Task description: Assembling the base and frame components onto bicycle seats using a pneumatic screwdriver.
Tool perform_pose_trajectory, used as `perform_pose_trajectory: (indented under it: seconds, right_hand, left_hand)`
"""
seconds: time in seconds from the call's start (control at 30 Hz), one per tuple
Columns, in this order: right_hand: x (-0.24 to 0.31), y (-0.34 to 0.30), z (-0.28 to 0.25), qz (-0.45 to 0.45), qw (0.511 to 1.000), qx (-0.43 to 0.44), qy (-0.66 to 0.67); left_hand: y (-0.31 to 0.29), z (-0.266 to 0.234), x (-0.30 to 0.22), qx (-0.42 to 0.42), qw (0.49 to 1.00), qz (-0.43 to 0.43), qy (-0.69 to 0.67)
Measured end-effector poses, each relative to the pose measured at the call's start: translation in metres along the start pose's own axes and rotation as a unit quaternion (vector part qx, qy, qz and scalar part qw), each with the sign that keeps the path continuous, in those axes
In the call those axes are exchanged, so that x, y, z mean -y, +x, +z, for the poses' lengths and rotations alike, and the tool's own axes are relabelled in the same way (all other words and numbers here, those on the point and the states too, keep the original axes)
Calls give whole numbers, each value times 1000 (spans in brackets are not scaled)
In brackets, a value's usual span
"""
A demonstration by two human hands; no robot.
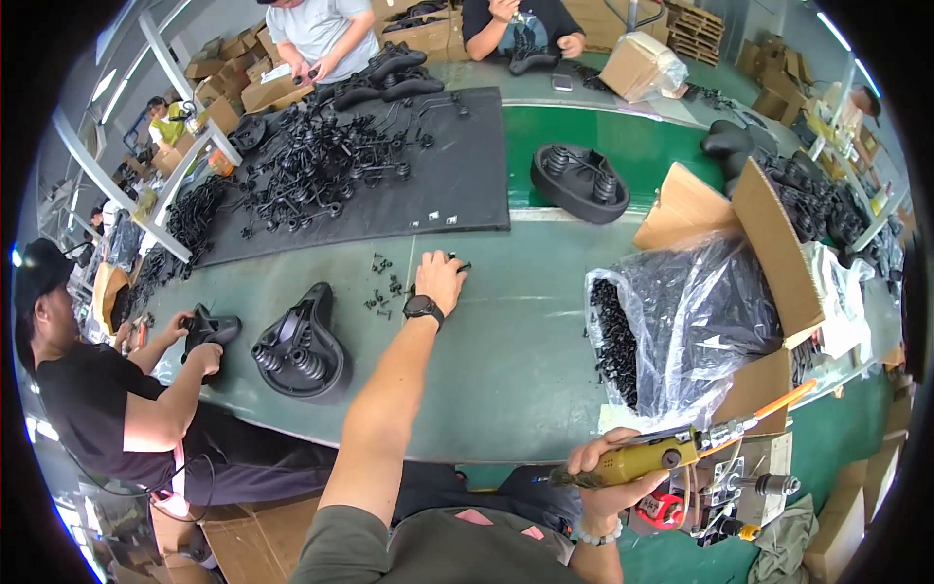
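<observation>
My left hand [441, 282], with a dark watch [423, 308] on the wrist, rests on the green worktable with its fingers curled down. Small dark bits show at its fingertips, too small to name. Just left of it lie several loose black screws [377, 300]. At the table's near edge my right hand [615, 487] is wrapped round a yellow power screwdriver [632, 461], joined to an orange hose [786, 399]. A black bicycle saddle [304, 341] lies underside up, springs showing, left of my left forearm. Another upturned saddle [581, 183] sits on the green belt.
An open carton [778, 258] lined with a clear plastic bag [691, 311] holds small black parts at the right. Black metal parts [321, 156] are heaped on a dark mat [467, 185]. At left a co-worker [97, 389] handles a saddle [212, 329]; two others work across the table.
</observation>
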State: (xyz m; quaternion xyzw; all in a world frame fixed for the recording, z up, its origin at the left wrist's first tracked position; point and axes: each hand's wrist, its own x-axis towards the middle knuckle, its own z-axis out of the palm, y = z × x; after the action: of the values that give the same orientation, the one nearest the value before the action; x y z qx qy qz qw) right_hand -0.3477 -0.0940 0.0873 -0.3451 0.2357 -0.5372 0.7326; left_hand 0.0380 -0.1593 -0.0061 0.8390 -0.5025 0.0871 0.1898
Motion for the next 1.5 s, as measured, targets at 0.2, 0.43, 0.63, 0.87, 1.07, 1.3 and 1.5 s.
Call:
perform_pose_trajectory:
  seconds: [0.2, 0.43, 0.63, 0.87, 1.07, 1.3, 1.5]
  right_hand:
    - [7, 0, 13, -44, 999, 20, -16]
    - [-8, 15, 51, -148, 989, 8, -19]
    - [-32, 5, 70, -131, 988, 76, 13]
    - [-43, -5, 89, -100, 994, 52, 4]
    - [-47, -6, 93, -23, 996, -55, 69]
    - [-37, 0, 110, 0, 992, -123, -9]
    - [-40, 2, 96, 16, 996, -85, 22]
  left_hand:
    - [-14, -11, -9, -49, 973, -41, -223]
    - [-206, -79, -95, 226, 683, -186, -669]
    - [-253, -96, -119, 150, 522, -267, -796]
    - [-267, -102, -108, 108, 437, -260, -854]
    - [-271, -112, -107, 157, 380, -294, -863]
    - [-271, -143, -21, -114, 800, -367, -461]
    - [-267, -141, 186, -296, 793, -471, -248]
